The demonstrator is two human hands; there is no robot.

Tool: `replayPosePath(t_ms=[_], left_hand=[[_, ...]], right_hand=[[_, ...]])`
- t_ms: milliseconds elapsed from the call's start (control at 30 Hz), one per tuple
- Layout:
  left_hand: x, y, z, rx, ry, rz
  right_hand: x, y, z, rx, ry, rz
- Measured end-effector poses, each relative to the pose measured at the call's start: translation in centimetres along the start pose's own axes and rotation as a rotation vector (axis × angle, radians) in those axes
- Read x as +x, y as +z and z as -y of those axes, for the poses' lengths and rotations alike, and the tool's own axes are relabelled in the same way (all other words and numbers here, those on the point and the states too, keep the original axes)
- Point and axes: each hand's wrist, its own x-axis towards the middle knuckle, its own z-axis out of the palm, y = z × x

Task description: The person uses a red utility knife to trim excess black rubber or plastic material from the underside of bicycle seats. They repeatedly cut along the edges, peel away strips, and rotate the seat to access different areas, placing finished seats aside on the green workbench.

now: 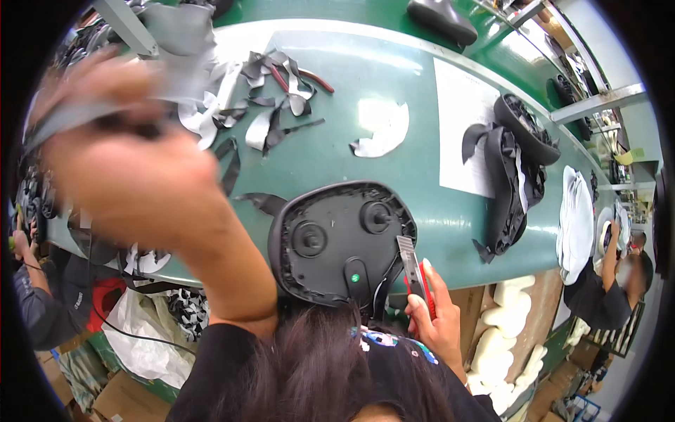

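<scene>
In front of me on the green table lies a black padded shell [330, 246], its underside up, with two round posts and a small green dot. My right hand [439, 320] is closed around a red utility knife [416, 271]. Its blade is out and sits by the shell's right rim. A black flap [264, 202] sticks out at the shell's left side. Raised at the upper left, my left hand [133, 169] is smeared by motion. Its fingers look curled around a grey strip of material [74, 114]. Black hair hides the shell's near edge.
Black and white scraps [264, 130] and red-handled pliers [316, 79] lie at the far left. A white curved piece [383, 133] and a paper sheet [460, 126] lie beyond the shell. More black padded pieces [510, 183] are at right. Co-workers [612, 281] sit on both sides.
</scene>
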Motion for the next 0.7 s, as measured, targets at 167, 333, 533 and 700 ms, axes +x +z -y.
replayPosePath(t_ms=[167,333,533,700], left_hand=[[-8.7,-0.3,4.4,0.651,-0.488,1.733],[-6.5,-2.3,8.8,0.337,-0.786,0.928],[-9.2,-2.2,8.5,0.306,-0.282,1.416],[-6.1,0.5,7.1,-0.545,-0.622,1.768]], right_hand=[[4.6,1.0,-1.5,0.221,-0.125,-0.210],[8.6,-0.7,-0.4,0.321,-0.305,-0.506],[13.7,-1.0,0.9,0.300,-0.367,-0.520],[26.2,-3.0,4.0,0.355,-0.400,-0.394]])
